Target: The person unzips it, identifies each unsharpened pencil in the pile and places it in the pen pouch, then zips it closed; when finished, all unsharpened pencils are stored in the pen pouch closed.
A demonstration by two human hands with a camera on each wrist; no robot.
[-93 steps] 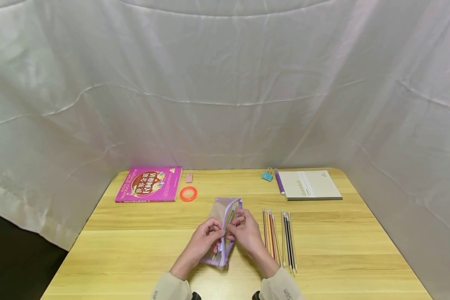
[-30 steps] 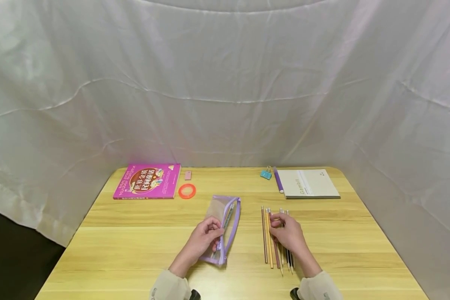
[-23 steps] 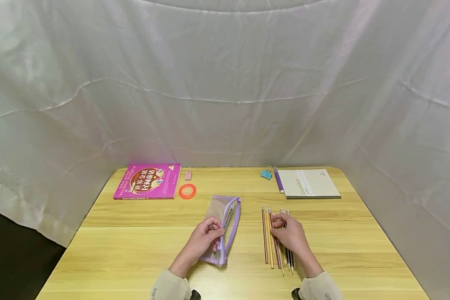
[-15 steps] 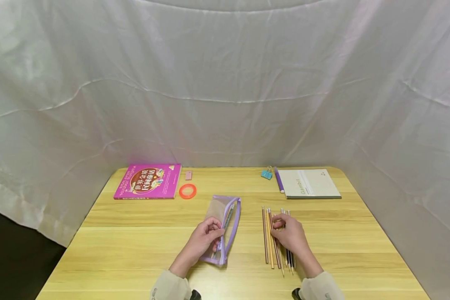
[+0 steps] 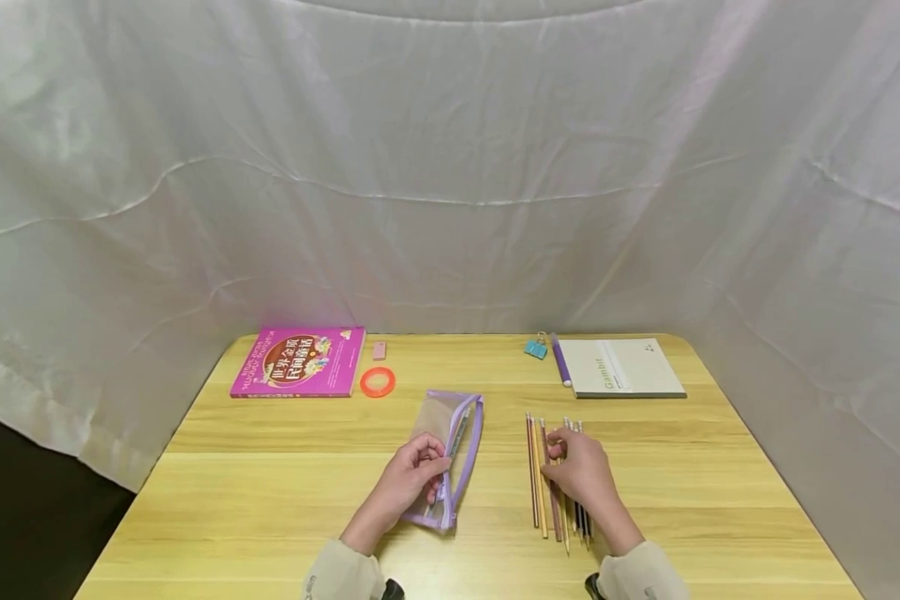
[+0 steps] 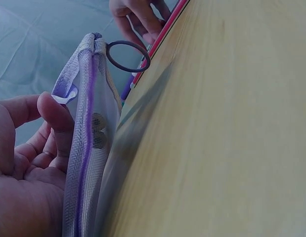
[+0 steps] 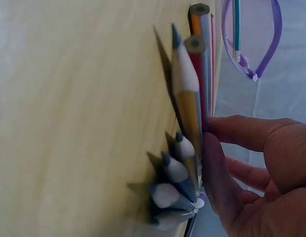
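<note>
My left hand (image 5: 405, 471) pinches the zipped edge of a see-through mesh pencil case (image 5: 433, 417) with purple trim. The case gapes, and a green pencil (image 5: 460, 432) lies inside. In the left wrist view the thumb presses on the case (image 6: 83, 148), which has a dark ring at its end. To the right, my right hand (image 5: 581, 471) reaches over several pencils (image 5: 536, 475). Its thumb and index finger pinch at a reddish-brown pencil (image 5: 546, 442). A sharpened yellow pencil (image 7: 190, 106) points up beside these fingers in the right wrist view; dark pencils (image 5: 583, 525) are partly hidden.
At the back left lie a pink book (image 5: 300, 362), a pink eraser (image 5: 379, 351) and an orange tape ring (image 5: 378, 382). At the back right are a blue binder clip (image 5: 536, 347), a purple marker (image 5: 561, 362) and a notebook (image 5: 630, 367). Grey curtains surround the table.
My right hand has gone from the pencil case to the pencils on its right. Some pencils have shifted slightly under its fingers. My left hand keeps its grip on the case.
</note>
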